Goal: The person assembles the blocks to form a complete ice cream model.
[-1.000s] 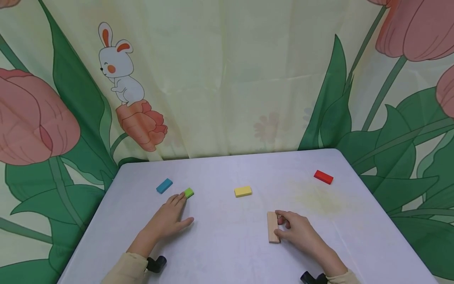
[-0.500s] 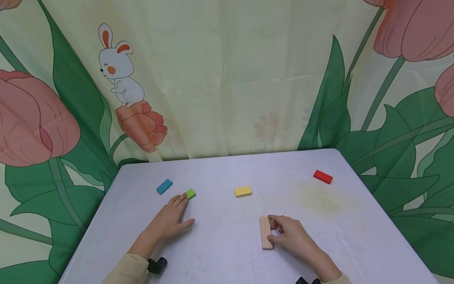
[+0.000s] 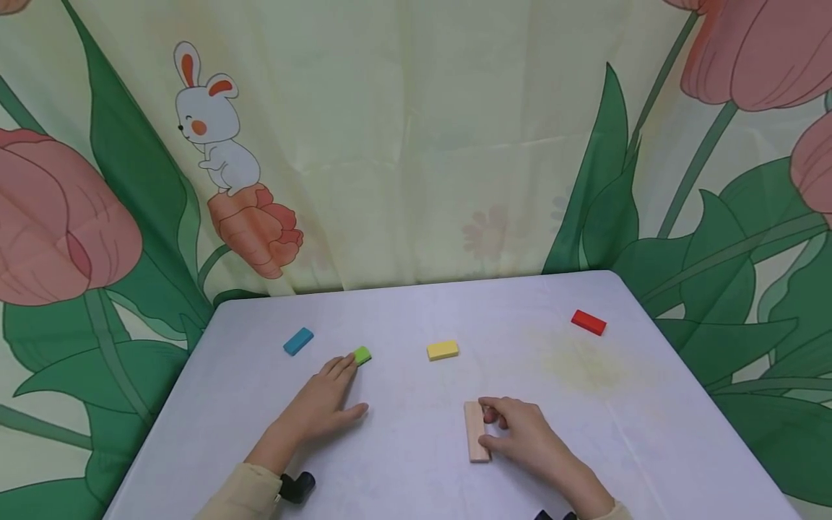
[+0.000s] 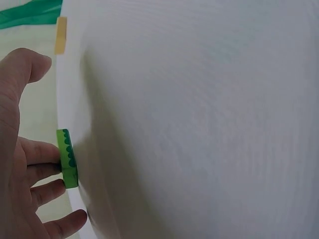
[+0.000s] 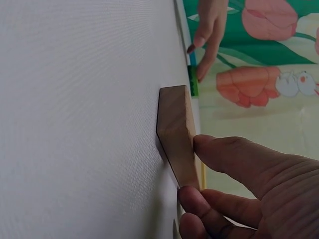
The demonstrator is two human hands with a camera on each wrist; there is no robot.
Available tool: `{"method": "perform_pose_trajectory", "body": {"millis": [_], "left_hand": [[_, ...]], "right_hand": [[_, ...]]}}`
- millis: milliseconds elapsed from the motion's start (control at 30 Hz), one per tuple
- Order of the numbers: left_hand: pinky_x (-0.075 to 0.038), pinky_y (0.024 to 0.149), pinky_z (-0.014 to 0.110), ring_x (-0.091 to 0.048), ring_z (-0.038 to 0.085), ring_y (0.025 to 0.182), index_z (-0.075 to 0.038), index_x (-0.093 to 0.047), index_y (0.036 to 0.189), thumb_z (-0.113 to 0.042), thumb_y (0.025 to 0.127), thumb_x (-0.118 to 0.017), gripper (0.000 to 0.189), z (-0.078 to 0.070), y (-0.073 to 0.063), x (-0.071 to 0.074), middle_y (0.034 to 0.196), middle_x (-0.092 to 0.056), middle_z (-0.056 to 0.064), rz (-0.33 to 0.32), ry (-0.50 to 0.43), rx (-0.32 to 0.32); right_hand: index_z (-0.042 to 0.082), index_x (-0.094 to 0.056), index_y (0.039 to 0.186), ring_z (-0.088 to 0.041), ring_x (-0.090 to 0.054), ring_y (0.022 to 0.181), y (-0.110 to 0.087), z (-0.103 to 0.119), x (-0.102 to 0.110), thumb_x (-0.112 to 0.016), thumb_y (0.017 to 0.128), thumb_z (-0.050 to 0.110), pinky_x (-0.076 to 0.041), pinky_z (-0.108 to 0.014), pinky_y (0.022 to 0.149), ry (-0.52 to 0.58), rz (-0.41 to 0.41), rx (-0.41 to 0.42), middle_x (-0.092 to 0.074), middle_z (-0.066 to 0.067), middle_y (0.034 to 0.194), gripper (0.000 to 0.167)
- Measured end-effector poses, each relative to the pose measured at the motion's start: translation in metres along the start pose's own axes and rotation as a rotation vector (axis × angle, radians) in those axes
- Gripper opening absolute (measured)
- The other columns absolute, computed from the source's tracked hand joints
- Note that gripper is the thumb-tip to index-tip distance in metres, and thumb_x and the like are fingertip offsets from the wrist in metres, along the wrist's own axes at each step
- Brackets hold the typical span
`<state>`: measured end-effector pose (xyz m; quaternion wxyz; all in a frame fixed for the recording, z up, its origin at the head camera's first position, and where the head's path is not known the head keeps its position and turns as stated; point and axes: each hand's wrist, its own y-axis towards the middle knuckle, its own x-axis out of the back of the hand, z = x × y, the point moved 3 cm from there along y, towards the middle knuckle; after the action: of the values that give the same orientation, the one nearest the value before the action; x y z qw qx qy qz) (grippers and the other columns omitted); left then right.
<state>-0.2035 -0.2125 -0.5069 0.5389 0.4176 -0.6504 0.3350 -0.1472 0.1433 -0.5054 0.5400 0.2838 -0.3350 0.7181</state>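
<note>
My left hand [image 3: 321, 408] reaches palm-down over the white table with its fingers extended. Its fingertips touch the near-left end of a small green block [image 3: 362, 355], partly covering it; a dark green scalloped edge shows on this block [image 4: 68, 158] in the left wrist view. A plain wooden block [image 3: 477, 433], long and flat on the table, is in my right hand [image 3: 523, 433]. Thumb and bent fingers hold its right side, the thumb on its upper edge and the fingers near its far end in the right wrist view [image 5: 174, 129].
On the table [image 3: 403, 404] lie a blue block [image 3: 298, 341] beyond the left hand, a yellow block [image 3: 443, 350] at the middle back and a red block [image 3: 588, 323] at the back right. Behind the far edge hangs a printed curtain [image 3: 416, 159].
The wooden block has slid left and nearer to me with my right hand. My left hand has moved right, and the green block with it. The other blocks stay put.
</note>
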Motion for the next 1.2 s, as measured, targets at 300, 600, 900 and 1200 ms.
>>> {"method": "perform_pose_trajectory", "body": {"millis": [300, 600, 900, 1200], "left_hand": [[-0.043, 0.114, 0.058, -0.038, 0.041, 0.149, 0.005, -0.044, 0.153, -0.058, 0.094, -0.064, 0.088, -0.009, 0.005, -0.005, 0.163, -0.038, 0.020, 0.022, -0.004, -0.032], [-0.043, 0.114, 0.059, -0.038, 0.040, 0.150, 0.004, -0.043, 0.154, -0.059, 0.094, -0.063, 0.088, -0.021, 0.010, -0.006, 0.164, -0.039, 0.019, 0.025, -0.015, -0.046], [-0.047, 0.110, 0.059, -0.037, 0.038, 0.150, 0.002, -0.043, 0.154, -0.059, 0.094, -0.062, 0.087, -0.033, 0.017, -0.006, 0.164, -0.039, 0.017, 0.034, -0.010, -0.055], [-0.046, 0.111, 0.058, -0.036, 0.038, 0.151, 0.002, -0.043, 0.155, -0.061, 0.095, -0.060, 0.088, -0.039, 0.018, -0.006, 0.165, -0.038, 0.016, 0.051, -0.004, -0.051]], "right_hand": [[0.011, -0.068, 0.130, -0.007, -0.052, 0.085, -0.003, 0.005, -0.003, -0.090, 0.079, 0.027, -0.044, -0.035, 0.081, -0.039, 0.019, 0.075, -0.059, 0.017, 0.091, 0.058], [0.012, -0.067, 0.131, -0.003, -0.051, 0.083, -0.006, 0.005, -0.009, -0.088, 0.081, 0.032, -0.039, -0.038, 0.086, -0.014, 0.037, 0.125, -0.058, 0.017, 0.094, 0.059], [0.013, -0.067, 0.131, -0.005, -0.050, 0.085, -0.006, 0.007, -0.008, -0.088, 0.080, 0.034, -0.042, -0.030, 0.077, -0.027, 0.034, 0.126, -0.058, 0.017, 0.094, 0.059], [0.012, -0.066, 0.131, -0.004, -0.050, 0.083, -0.005, 0.011, -0.009, -0.088, 0.081, 0.036, -0.042, -0.038, 0.084, -0.037, 0.045, 0.129, -0.058, 0.016, 0.093, 0.060]]}}
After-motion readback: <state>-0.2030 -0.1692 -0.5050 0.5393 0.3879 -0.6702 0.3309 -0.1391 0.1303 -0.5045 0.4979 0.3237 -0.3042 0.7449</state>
